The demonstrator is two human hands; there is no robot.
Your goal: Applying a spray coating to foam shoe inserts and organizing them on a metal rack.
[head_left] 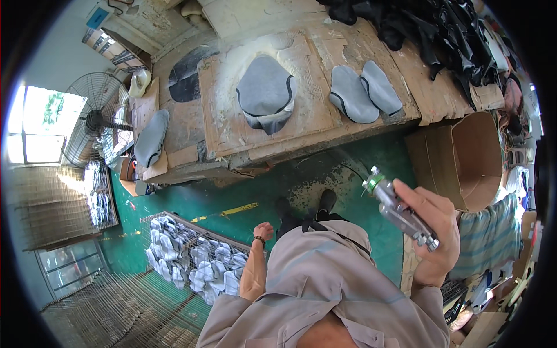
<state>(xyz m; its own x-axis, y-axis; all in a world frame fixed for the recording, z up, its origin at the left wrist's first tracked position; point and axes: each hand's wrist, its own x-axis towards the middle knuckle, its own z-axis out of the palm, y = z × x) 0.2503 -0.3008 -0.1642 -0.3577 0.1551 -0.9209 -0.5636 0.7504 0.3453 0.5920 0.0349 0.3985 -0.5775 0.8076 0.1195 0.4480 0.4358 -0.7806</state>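
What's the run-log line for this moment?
right hand: holding metal spray gun | left hand: curled, nothing visible held, near rack | workbench: large grey piece on cardboard

Part of the metal spray gun (400, 211) is covered by the right hand (438, 217). The palm of the left hand (263, 230) is hidden; whether anything is held there cannot be told. The black pile (418, 29) at far right and the mesh rack (133, 307) at near left are cut off.
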